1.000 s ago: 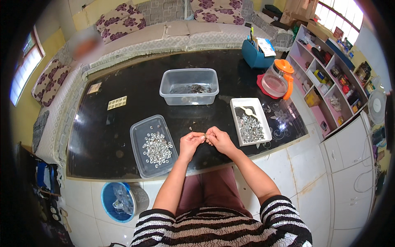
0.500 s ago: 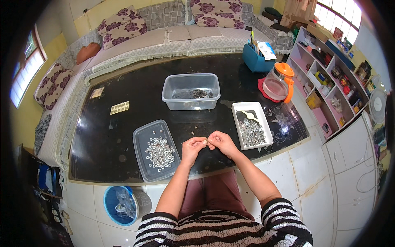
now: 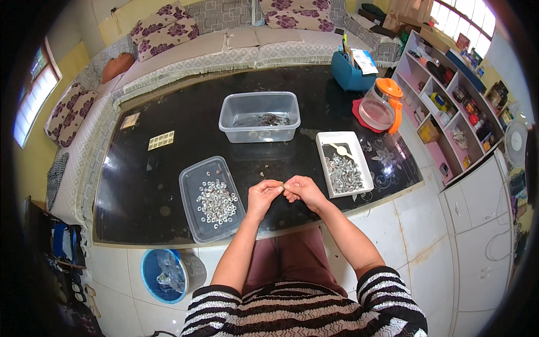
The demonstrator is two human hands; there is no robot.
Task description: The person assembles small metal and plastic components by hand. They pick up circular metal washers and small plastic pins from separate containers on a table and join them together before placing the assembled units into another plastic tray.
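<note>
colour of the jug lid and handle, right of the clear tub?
Orange, on the clear jug; the head view shows it plainly.

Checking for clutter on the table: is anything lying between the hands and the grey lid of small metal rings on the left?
Nothing visible. The left hand and right hand meet just right of the lid; only bare black table lies between.

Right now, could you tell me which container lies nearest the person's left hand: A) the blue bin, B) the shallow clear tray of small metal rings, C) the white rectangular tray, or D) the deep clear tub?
B: the left hand is just right of the shallow clear tray.
</note>
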